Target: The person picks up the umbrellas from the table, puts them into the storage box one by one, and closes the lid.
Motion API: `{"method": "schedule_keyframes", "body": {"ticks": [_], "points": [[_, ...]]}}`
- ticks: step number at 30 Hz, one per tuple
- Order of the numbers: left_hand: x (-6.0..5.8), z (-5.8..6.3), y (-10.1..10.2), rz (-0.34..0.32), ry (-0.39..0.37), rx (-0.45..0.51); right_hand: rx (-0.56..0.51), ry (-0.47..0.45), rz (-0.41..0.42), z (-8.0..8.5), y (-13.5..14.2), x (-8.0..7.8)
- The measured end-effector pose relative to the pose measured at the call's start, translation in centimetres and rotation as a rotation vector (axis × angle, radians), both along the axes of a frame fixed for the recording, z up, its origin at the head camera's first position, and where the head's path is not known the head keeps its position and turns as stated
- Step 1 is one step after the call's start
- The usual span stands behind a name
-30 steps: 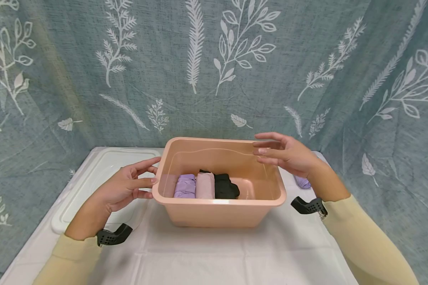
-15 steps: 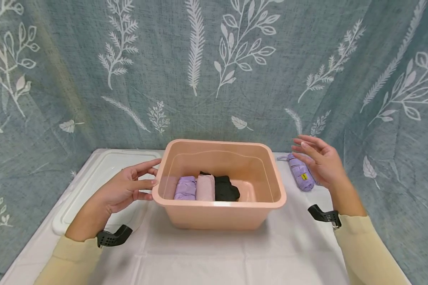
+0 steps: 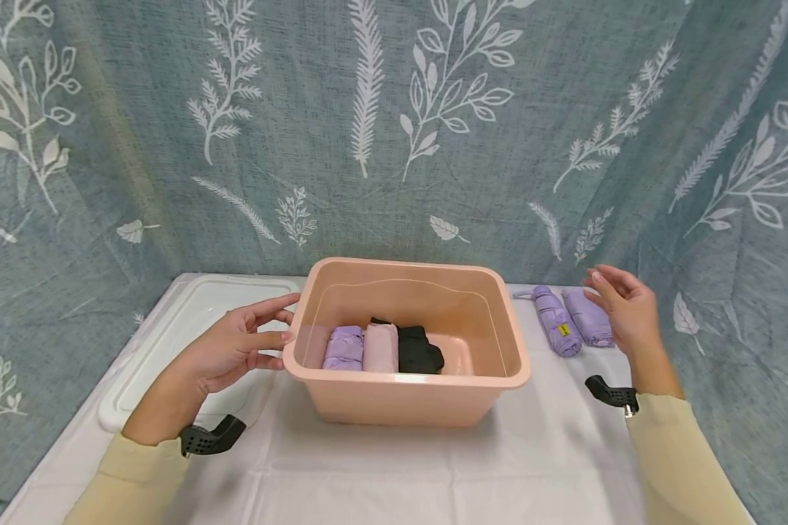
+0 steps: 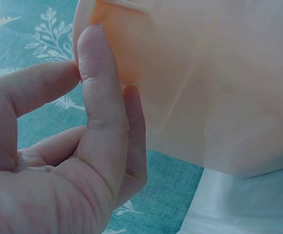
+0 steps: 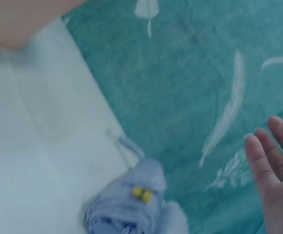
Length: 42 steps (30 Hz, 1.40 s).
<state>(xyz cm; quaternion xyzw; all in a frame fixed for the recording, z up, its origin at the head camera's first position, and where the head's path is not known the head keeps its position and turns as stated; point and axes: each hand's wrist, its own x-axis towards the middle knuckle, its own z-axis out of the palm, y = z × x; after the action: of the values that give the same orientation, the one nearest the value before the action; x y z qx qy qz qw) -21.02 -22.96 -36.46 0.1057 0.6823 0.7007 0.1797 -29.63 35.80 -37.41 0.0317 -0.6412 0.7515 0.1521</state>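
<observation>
In the head view my left hand (image 3: 236,343) touches the left rim of a peach plastic bin (image 3: 400,401) with its fingertips. The left wrist view has the thumb and fingers lightly bent against the bin's edge (image 4: 83,14). Inside the bin lie a purple bundle (image 3: 344,348), a pale pink bundle (image 3: 381,348) and a black folded bundle (image 3: 420,351), side by side. Nothing is held by my right hand (image 3: 627,310), which hovers with loose fingers beside a purple rolled bundle (image 3: 589,318). Left of that lies a purple folded umbrella (image 3: 556,321) with a yellow tag and a strap.
A white lid (image 3: 177,328) lies flat on the table at the left, partly under my left forearm. White cloth (image 3: 361,477) covers the table. A grey-green leaf-patterned curtain (image 3: 315,131) rises behind and on both sides.
My right hand has moved right, away from above the bin's right rim, to beside the purple bundles, which it had largely hidden. My left hand stays at the bin's rim.
</observation>
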Motion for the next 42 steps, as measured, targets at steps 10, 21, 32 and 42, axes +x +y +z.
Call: {"method": "schedule_keyframes", "body": {"ticks": [10, 21, 32, 42], "points": [[0.1, 0.1, -0.2, 0.01, 0.003, -0.012, -0.07, -0.124, -0.162, -2.1, 2.0, -1.8], [0.0, 0.0, -0.2, 0.003, -0.006, -0.011, 0.379, -0.384, -0.335, -5.0, 4.3, -3.0], [0.1, 0.1, -0.1, 0.005, -0.004, -0.006, 0.777, -0.465, -0.318, -6.7, 5.5, -4.2], [0.1, 0.0, -0.1, 0.001, -0.006, 0.001, 0.918, -0.622, -0.173, -7.2, 6.3, -5.1]]}}
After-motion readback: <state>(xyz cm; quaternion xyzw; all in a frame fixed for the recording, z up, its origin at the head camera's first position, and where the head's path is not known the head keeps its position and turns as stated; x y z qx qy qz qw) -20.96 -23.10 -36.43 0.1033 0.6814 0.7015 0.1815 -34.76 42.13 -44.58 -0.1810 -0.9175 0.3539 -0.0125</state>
